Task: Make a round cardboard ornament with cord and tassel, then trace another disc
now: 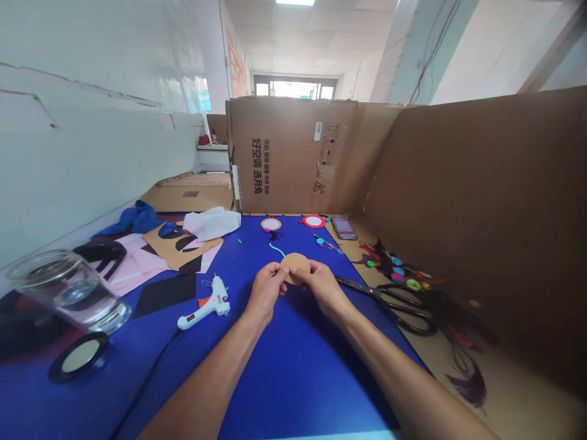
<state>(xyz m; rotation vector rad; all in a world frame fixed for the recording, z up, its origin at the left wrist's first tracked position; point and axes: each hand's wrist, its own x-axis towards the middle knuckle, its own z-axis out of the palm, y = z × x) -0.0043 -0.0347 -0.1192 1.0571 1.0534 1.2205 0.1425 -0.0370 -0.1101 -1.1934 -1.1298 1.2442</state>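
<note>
Between both hands, above the blue tabletop, is a round tan cardboard disc (299, 264). My left hand (267, 287) pinches its left edge with the thumb on top. On the right edge, my right hand (324, 284) grips the same disc, thumb laid on its face. A thin green-white cord (276, 249) curls out from the disc's upper left. To the left of my hands lies a white hot glue gun (208, 304) with an orange trigger. Large black-handled scissors (389, 299) rest to the right, close to my right forearm.
A glass jar of water (76, 293) and its round lid (79, 357) stand at the left. Paper and cardboard scraps (172, 247) lie behind them. Beads and feathers (397, 269) are scattered on cardboard at the right. Tall cardboard panels (293, 159) wall the back and right.
</note>
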